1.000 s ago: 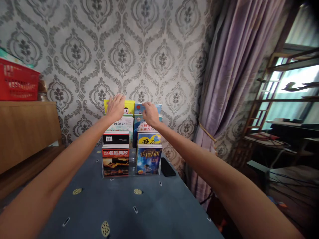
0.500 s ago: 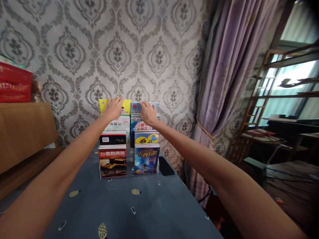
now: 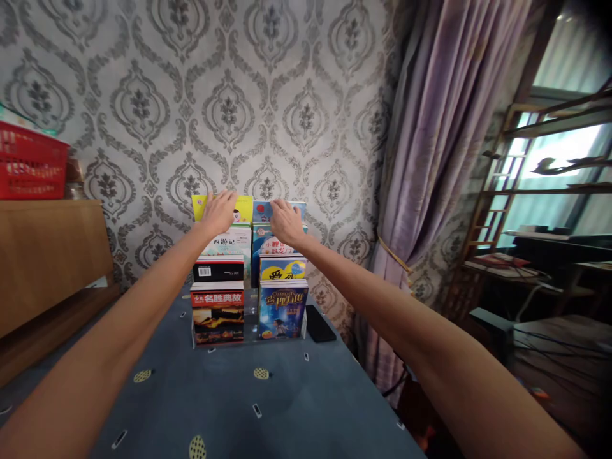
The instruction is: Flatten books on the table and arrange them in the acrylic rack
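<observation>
Books stand in two columns of stepped rows in a clear rack [image 3: 251, 341]. At the back left, my left hand [image 3: 220, 211] has its fingers bent over the top of a yellow book [image 3: 245, 209]. My right hand [image 3: 285, 223] is closed at the upper edge of a blue book [image 3: 261, 210] beside it; its fingertips are partly hidden. Below on the left are a pale book [image 3: 229, 242], a black-backed book [image 3: 222, 271] and a red-titled book [image 3: 218, 317]. On the right stand another blue book [image 3: 262, 239], a yellow-and-blue book [image 3: 282, 269] and a dark blue book [image 3: 282, 312].
A black phone [image 3: 319, 324] lies right of the rack on the blue patterned tablecloth [image 3: 210, 395]. Patterned wallpaper [image 3: 306, 146] rises close behind. To the left, a red basket [image 3: 31, 159] sits on a wooden cabinet [image 3: 52, 245]. A purple curtain [image 3: 430, 146] hangs at the right.
Both hands stay at the tops of the back books. The whole scene sits slightly lower in the view; the books have not visibly shifted in the rack.
</observation>
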Demonstrator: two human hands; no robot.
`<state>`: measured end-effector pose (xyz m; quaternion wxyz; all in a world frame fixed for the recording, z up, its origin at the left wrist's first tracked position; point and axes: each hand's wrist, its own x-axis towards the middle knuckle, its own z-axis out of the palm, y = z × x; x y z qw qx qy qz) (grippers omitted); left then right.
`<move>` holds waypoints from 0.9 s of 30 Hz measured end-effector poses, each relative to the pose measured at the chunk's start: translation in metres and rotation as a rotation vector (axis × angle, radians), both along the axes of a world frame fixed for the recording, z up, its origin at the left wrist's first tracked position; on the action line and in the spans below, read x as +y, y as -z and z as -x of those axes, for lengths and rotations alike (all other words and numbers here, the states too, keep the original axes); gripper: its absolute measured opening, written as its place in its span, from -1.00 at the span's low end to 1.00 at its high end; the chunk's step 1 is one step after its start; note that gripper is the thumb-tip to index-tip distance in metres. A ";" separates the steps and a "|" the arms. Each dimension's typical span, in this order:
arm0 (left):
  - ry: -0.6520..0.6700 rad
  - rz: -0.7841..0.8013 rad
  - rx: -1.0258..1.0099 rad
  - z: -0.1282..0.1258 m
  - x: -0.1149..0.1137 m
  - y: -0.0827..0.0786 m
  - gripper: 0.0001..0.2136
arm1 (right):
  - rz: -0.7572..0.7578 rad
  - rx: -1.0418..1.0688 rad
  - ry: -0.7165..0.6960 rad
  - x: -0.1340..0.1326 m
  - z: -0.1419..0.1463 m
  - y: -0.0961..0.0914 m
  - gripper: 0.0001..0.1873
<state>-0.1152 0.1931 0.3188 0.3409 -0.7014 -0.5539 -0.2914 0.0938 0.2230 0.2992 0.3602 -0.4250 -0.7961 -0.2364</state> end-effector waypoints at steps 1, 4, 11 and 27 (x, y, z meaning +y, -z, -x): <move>0.003 0.002 0.001 0.000 0.000 0.000 -0.41 | 0.002 -0.002 0.004 -0.001 0.000 0.000 -0.57; 0.005 0.010 0.003 0.001 0.000 0.000 -0.40 | 0.013 0.001 -0.003 -0.002 0.000 0.000 -0.57; -0.014 0.045 -0.008 -0.003 -0.002 -0.002 -0.41 | 0.019 -0.008 -0.027 -0.004 -0.003 -0.002 -0.56; -0.007 0.025 0.022 -0.010 -0.009 -0.001 -0.45 | 0.012 0.102 -0.046 0.007 -0.047 0.021 -0.45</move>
